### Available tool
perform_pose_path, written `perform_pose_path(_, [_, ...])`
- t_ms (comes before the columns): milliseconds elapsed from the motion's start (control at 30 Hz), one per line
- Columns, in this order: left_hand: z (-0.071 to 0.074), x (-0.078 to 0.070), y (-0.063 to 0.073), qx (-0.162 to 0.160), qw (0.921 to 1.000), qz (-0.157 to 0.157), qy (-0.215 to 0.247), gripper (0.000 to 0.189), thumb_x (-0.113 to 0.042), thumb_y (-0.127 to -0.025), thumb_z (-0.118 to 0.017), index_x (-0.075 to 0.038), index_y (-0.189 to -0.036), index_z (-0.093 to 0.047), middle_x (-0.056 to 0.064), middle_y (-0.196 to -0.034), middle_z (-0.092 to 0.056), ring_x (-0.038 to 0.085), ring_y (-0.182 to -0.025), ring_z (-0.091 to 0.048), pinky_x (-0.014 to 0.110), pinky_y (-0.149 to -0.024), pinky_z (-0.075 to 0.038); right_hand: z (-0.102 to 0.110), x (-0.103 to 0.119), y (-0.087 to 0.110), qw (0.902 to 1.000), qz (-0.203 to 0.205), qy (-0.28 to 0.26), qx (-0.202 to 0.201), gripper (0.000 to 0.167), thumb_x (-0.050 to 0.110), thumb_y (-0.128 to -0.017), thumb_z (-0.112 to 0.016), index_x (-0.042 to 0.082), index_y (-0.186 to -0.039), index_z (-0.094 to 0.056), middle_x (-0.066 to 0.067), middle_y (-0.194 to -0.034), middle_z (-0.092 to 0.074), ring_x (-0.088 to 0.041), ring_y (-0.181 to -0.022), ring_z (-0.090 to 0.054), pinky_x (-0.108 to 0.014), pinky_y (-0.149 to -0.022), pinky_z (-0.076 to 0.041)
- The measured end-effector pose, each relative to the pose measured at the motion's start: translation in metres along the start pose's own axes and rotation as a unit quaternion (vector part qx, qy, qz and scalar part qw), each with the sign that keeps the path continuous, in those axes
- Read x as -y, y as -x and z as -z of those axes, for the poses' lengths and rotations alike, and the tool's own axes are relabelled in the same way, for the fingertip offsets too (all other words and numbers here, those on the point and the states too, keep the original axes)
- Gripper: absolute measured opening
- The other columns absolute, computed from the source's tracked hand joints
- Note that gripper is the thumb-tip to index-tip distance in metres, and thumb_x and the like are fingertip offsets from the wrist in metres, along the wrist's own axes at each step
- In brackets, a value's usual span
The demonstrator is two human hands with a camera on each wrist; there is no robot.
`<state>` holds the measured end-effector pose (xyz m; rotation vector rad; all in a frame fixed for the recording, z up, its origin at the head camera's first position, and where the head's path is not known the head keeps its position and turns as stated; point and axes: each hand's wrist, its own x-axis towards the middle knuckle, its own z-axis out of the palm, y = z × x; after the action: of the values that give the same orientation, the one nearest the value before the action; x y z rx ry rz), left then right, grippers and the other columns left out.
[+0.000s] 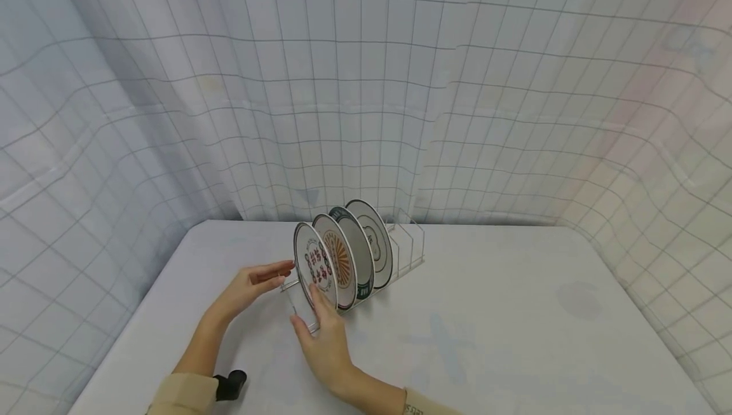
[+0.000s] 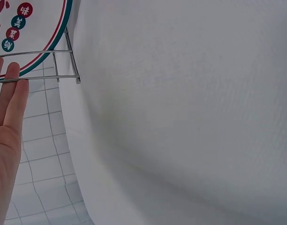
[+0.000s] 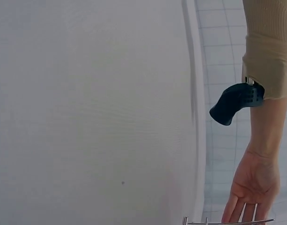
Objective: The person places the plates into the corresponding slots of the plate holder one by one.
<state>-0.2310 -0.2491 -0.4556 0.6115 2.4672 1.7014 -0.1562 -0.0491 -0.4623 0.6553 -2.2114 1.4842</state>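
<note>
Several round plates stand on edge in a wire dish rack (image 1: pixel 410 269) in the head view. The nearest plate (image 1: pixel 316 261) is white with red characters and a dark rim. Behind it come a plate with an orange sunburst (image 1: pixel 338 251), a green-banded plate (image 1: pixel 358 253) and a larger dark-rimmed plate (image 1: pixel 380 259). My left hand (image 1: pixel 248 288) is at the rack's left end, straight fingertips right at the nearest plate's edge. My right hand (image 1: pixel 330 344) extends a finger onto that plate's lower face, thumb spread apart. In the left wrist view, fingers (image 2: pixel 14 101) meet the rack's wires.
A white table (image 1: pixel 503 313) carries the rack. Grid-patterned white curtains (image 1: pixel 366 84) hang at the back and both sides. A black device (image 1: pixel 230 385) sits at the left wrist by the beige sleeve (image 1: pixel 184 393); the right wrist view shows it too.
</note>
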Motion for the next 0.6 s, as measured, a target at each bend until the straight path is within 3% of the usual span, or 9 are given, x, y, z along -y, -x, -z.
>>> perform_pose_path(167, [-0.009, -0.003, 0.003, 0.0, 1.0, 0.002, -0.002, 0.041, -0.011, -0.091, -0.056, 0.006, -0.128, -0.049, 0.024, -0.127, -0.05, 0.022, -0.112, -0.055, 0.015, -0.085, -0.045, 0.009, -0.003, 0.001, 1.0, -0.008, 0.003, 0.001, 0.049, 0.012, -0.086, -0.064, -0.01, -0.127, -0.047, -0.021, -0.126, -0.052, -0.031, -0.118, -0.049, -0.039, -0.097, -0.041])
perform_pose_path(333, [-0.028, -0.009, 0.007, -0.021, 0.9997, 0.01, -0.01, 0.045, -0.012, -0.089, -0.06, 0.007, -0.128, -0.048, 0.025, -0.127, -0.05, 0.039, -0.112, -0.051, 0.022, -0.083, -0.05, 0.026, -0.012, 0.003, 0.9998, -0.017, -0.006, 0.009, 0.046, 0.01, -0.084, -0.066, -0.007, -0.125, -0.051, -0.016, -0.12, -0.056, -0.027, -0.111, -0.053, -0.033, -0.093, -0.046])
perform_pose_path(467, [-0.049, -0.018, 0.009, -0.063, 0.9975, 0.031, -0.012, 0.048, -0.016, -0.085, -0.065, 0.003, -0.127, -0.051, 0.022, -0.124, -0.053, 0.039, -0.113, -0.051, 0.027, -0.083, -0.051, 0.042, -0.022, 0.006, 0.999, -0.033, -0.021, 0.02, 0.044, 0.008, -0.082, -0.068, -0.005, -0.122, -0.054, -0.015, -0.114, -0.057, -0.025, -0.102, -0.056, -0.029, -0.085, -0.05])
perform_pose_path(600, [-0.072, -0.028, 0.009, -0.108, 0.9929, 0.048, -0.009, 0.05, -0.018, -0.08, -0.071, 0.001, -0.124, -0.056, 0.018, -0.121, -0.057, 0.034, -0.113, -0.053, 0.033, -0.084, -0.051, 0.061, -0.031, 0.009, 0.9971, -0.056, -0.043, 0.03, 0.044, 0.007, -0.08, -0.069, -0.004, -0.12, -0.055, -0.015, -0.112, -0.056, -0.028, -0.103, -0.056, -0.032, -0.086, -0.049])
